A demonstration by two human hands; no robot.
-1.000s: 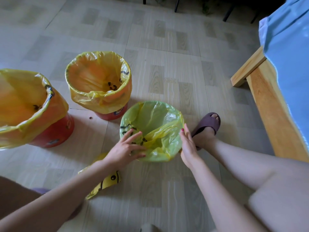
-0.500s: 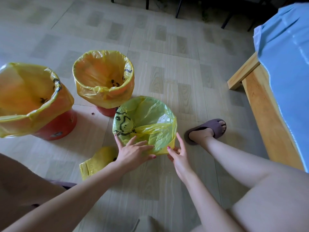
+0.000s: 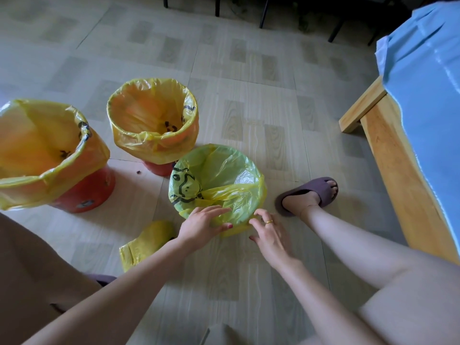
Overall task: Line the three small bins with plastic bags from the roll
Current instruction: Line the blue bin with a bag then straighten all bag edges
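Head view: the third bin (image 3: 256,195) stands on the tiled floor (image 3: 249,95) at centre, near me, almost fully covered by its yellow-green bag (image 3: 224,175). The bag is translucent and wrinkled, carries a black cartoon face print on its left inner side, and is folded outward over the rim. My left hand (image 3: 201,226) lies on the near rim with fingers extended and thumb pressed against the film, holding the bag edge down. My right hand (image 3: 270,232) sits just right of it at the near-right rim, fingers curled loosely and fingertips at the bag edge; I cannot tell whether it grips the film. A gold ring (image 3: 268,222) is on one finger. Two red bins are already lined with yellow bags: the left bin (image 3: 84,192) at the far left and the middle bin (image 3: 159,168) just beyond and left of the third bin, almost touching it. The bag roll (image 3: 146,242) lies flat on the floor, near-left of the third bin, partly hidden by my left forearm. My right foot in a purple slipper (image 3: 306,192) rests just right of the third bin. A wooden bed frame (image 3: 398,175) with a blue sheet (image 3: 428,83) occupies the right side.
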